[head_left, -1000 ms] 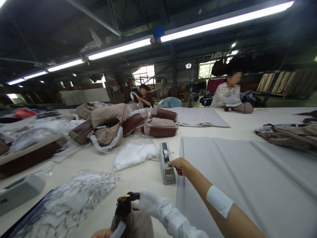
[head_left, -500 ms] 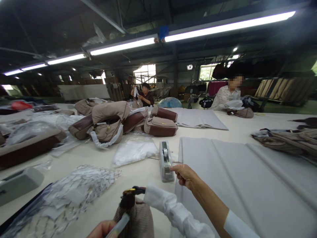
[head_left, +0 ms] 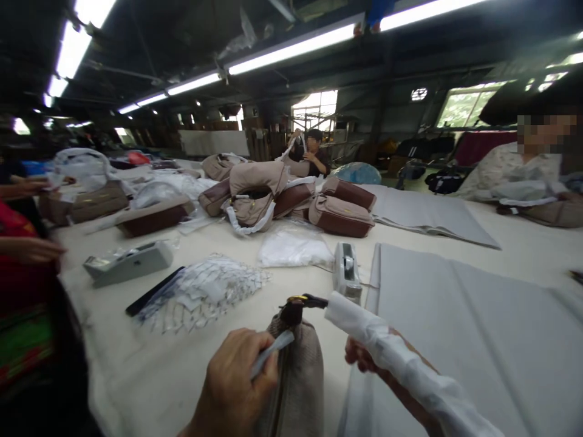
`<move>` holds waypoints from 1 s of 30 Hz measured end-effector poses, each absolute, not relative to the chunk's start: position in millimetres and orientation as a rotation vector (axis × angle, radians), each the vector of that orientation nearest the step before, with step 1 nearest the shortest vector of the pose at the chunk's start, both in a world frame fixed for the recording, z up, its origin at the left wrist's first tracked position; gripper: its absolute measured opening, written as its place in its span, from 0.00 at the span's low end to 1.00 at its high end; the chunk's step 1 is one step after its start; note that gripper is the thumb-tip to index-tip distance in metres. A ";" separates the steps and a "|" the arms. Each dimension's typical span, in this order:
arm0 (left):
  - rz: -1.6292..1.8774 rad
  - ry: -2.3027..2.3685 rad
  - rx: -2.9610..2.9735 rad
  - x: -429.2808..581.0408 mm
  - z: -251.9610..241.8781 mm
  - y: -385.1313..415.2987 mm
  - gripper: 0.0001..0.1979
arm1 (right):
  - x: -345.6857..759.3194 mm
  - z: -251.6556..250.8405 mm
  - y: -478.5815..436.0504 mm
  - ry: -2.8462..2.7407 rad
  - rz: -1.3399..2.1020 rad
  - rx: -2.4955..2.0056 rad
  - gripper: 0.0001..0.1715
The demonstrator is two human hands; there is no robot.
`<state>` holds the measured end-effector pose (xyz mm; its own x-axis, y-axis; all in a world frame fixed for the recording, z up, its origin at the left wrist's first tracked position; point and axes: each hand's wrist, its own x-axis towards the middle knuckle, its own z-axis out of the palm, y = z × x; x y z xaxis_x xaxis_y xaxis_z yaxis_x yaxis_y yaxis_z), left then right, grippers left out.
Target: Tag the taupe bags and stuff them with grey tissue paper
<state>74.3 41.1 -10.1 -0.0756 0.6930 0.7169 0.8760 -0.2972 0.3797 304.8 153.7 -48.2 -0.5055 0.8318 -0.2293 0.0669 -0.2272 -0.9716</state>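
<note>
White tabletop (head_left: 130, 364) filled most of the near & mid scene, w/ lg grey sheets (head_left: 460, 315) at R. Taupe bag (head_left: 306, 370) was near ctr, bottom cut off by frame edge. Its paper-wrapped strap (head_left: 387, 346) ran near R, wrinkled, far end out of frame; a rub from the R forearm could've slid or torn the wrap. L hand (head_left: 232, 382) was closed at bag's L side; contact w/ bag unclear. R hand (head_left: 363, 358) was half hidden behind strap, fingers curled; couldn't make out if it held anything. Tape dispenser (head_left: 347, 276) stood just beyond, tape end too small to see. Smallest: pale strip (head_left: 276, 347), pinched in L thumb & fingers; if that slackened, strip might've slipped.
</note>
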 end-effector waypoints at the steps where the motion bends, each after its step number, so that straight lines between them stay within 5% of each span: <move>1: -1.244 -1.599 -1.962 74.6 -10.4 41.9 0.05 | 297.1 -37.2 142.9 -1.488 1.872 -1.028 0.23; 10: -1.295 -1.444 -1.836 90.0 -16.1 36.8 0.06 | 240.8 32.6 110.7 -1.506 2.140 -0.901 0.19; 30: -1.322 -1.439 -1.919 91.8 -18.5 34.2 0.08 | 237.2 40.8 117.3 -1.651 2.150 -1.018 0.07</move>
